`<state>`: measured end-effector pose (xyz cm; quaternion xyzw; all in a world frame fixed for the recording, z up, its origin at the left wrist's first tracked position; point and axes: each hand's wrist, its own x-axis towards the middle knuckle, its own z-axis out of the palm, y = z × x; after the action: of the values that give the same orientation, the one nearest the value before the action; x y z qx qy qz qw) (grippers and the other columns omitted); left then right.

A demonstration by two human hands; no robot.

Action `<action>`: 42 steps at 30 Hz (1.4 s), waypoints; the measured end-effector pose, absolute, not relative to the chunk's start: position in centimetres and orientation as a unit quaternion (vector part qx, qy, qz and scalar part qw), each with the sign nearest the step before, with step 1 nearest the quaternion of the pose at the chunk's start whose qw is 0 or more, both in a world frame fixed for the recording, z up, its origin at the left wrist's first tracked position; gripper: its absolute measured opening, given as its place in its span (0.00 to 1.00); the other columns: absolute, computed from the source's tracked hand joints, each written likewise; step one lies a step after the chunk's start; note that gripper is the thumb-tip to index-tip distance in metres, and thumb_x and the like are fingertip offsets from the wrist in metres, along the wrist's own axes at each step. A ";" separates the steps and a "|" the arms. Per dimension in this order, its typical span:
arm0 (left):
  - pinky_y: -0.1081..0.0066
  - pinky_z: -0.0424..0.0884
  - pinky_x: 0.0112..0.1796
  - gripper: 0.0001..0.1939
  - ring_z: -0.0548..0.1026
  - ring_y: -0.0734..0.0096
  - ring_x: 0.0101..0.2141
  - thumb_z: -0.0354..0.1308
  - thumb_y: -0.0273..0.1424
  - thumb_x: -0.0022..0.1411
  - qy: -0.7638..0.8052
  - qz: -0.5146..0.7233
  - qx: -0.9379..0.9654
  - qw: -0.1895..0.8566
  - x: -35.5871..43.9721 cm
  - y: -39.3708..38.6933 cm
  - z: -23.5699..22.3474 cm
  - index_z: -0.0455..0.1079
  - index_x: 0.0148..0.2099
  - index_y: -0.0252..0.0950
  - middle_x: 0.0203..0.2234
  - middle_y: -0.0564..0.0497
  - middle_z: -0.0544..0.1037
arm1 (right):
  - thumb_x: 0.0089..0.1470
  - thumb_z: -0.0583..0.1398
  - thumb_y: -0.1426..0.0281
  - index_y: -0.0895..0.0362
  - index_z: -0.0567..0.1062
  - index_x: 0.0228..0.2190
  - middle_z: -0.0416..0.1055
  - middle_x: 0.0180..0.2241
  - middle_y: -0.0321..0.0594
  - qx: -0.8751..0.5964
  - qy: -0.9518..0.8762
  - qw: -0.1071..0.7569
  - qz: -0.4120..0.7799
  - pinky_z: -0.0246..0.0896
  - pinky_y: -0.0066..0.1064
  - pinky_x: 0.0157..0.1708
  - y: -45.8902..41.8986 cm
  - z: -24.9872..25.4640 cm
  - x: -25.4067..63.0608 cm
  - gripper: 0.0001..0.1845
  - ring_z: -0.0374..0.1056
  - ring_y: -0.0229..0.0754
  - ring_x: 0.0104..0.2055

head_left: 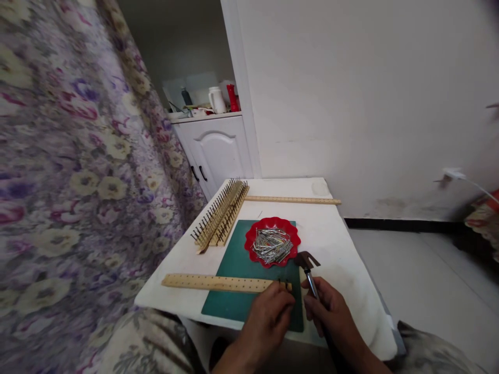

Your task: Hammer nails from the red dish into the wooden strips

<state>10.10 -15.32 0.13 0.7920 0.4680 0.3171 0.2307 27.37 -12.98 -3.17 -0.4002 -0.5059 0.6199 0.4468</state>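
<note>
Two nails (284, 283) stand at the right end of the near strip (218, 283), low in the frame; its other holes look empty. Finished strips (222, 214) bristle at centre left. The left hand (268, 317) pinches a nail there; the right hand (331, 311) is closed on the hammer (307, 265). The dish (273, 242) sits just above, and the table (351, 270) edge is near on the right.

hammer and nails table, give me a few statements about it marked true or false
1. The right hand grips a hammer. True.
2. The red dish holds screws and bolts. False: it holds loose nails.
3. The left hand rests at the end of a wooden strip on the green mat. True.
4. The nail-studded strips lie right of the dish. False: they lie to its left.
</note>
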 end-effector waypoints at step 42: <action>0.73 0.66 0.35 0.06 0.72 0.68 0.33 0.56 0.30 0.58 0.576 0.454 0.627 0.263 8.5 -13.2 -3.5 0.73 0.31 0.36 0.30 0.50 0.73 | 0.51 0.60 0.56 0.55 0.64 0.35 0.62 0.15 0.24 -0.382 -0.479 0.450 0.649 0.43 0.19 0.09 -14.0 -4.0 26.9 0.17 0.49 0.27 0.09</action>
<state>8.48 -13.25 -3.52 0.6268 0.5763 0.4536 0.2630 26.91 -14.01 -4.02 -0.3824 -0.4793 0.6492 0.4501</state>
